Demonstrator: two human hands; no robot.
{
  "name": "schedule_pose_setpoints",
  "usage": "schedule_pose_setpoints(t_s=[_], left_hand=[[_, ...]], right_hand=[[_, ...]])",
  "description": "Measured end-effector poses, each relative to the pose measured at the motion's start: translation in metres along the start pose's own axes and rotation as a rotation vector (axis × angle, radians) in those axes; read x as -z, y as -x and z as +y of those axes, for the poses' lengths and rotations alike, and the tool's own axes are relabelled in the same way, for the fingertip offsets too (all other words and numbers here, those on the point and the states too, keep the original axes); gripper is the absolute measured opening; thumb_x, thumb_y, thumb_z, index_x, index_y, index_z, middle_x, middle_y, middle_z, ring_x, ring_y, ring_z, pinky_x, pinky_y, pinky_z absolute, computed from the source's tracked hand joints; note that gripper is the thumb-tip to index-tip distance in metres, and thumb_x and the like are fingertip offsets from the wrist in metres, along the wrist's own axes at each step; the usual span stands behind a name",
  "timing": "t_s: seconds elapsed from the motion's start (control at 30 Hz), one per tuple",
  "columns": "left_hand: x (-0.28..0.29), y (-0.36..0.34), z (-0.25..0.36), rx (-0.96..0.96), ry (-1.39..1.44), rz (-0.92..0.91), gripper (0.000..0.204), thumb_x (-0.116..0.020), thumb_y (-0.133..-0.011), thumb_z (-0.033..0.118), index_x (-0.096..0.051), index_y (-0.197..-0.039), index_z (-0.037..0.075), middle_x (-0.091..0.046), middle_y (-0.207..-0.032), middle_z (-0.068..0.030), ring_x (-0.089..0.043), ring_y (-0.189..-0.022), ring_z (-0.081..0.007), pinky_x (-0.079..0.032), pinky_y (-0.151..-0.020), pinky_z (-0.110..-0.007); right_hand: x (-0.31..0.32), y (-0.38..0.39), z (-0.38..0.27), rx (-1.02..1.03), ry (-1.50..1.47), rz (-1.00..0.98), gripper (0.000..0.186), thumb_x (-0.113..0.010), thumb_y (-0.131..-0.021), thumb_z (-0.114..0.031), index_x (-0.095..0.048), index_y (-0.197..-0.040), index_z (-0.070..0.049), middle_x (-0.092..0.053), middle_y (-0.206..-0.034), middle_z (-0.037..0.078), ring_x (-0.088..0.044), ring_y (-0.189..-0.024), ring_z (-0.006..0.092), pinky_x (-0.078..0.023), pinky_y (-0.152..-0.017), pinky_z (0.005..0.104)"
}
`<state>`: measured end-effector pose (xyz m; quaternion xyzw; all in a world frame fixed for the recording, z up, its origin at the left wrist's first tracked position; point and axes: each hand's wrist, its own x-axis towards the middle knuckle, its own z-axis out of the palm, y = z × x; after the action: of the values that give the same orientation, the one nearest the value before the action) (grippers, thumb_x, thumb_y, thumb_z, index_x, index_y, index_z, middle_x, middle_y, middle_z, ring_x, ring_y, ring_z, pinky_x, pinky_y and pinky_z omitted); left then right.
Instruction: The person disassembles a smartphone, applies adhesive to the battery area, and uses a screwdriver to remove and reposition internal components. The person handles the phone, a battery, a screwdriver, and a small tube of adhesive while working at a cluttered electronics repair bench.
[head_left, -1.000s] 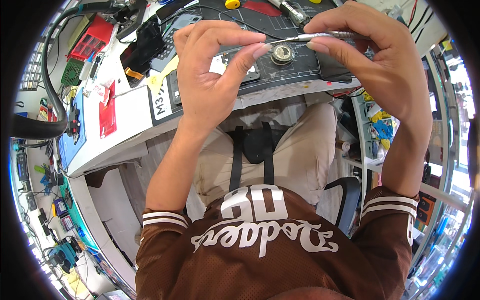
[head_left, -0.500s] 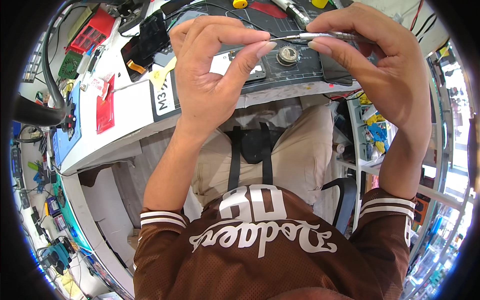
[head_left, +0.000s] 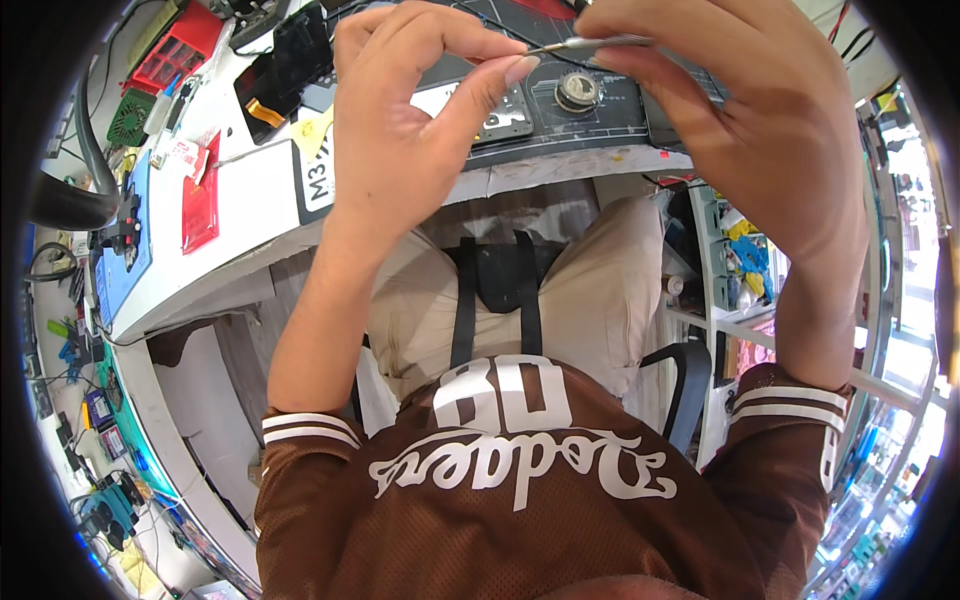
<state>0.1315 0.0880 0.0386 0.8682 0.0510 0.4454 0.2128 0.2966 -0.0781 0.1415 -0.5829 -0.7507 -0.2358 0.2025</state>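
My right hand (head_left: 765, 125) grips a slim silver pen-shaped tool (head_left: 582, 43) with a thin pointed tip, held level over the bench. Thumb and index finger of my left hand (head_left: 405, 125) are pinched together at that tip. Whether they hold the tip itself or something tiny against it, I cannot make out. Below the tool, a small round metal-and-clear container or spool (head_left: 578, 91) rests on the dark work mat (head_left: 560, 142). Partly behind my left hand lies a flat phone-like part (head_left: 510, 120). A dark flat device (head_left: 664, 128) is mostly covered by my right hand.
Left on the white bench lie a red packet (head_left: 201, 210), a yellow piece (head_left: 310, 135), black phone screens (head_left: 290, 60) and a red parts drawer box (head_left: 180, 45). A black curved lamp arm (head_left: 85, 200) rises at far left. Shelves with bagged parts (head_left: 745, 255) stand at right.
Both hands and the tool have moved up in the picture, toward the far side of the bench, and slightly left. The grip and the pinch look the same.
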Motion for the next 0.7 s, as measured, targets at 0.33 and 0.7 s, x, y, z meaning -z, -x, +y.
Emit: schedule_pose_setpoints(t_s=[0.33, 0.7], left_hand=[[-0.020, 0.018, -0.015, 0.224, 0.005, -0.376, 0.012, -0.078, -0.093, 0.019, -0.081, -0.103, 0.013, -0.075, -0.100, 0.0022, -0.055, -0.113, -0.0242, -0.040, -0.104, -0.040], [-0.025, 0.030, -0.016, 0.150, -0.053, -0.428, 0.016, -0.069, -0.097, 0.014, -0.077, -0.110, 0.009, -0.070, -0.108, -0.0009, -0.051, -0.120, -0.0265, -0.045, -0.103, -0.039]], right_hand=[[-0.020, -0.029, 0.013, 0.200, 0.037, -0.618, 0.013, -0.069, -0.085, -0.009, -0.075, -0.090, 0.002, -0.071, -0.102, 0.015, -0.064, -0.103, 0.0290, -0.055, -0.091, 0.0368], [-0.020, -0.031, 0.004, 0.217, 0.071, -0.693, 0.017, -0.066, -0.089, -0.009, -0.075, -0.093, 0.005, -0.072, -0.104, 0.017, -0.066, -0.105, 0.0303, -0.058, -0.092, 0.0378]])
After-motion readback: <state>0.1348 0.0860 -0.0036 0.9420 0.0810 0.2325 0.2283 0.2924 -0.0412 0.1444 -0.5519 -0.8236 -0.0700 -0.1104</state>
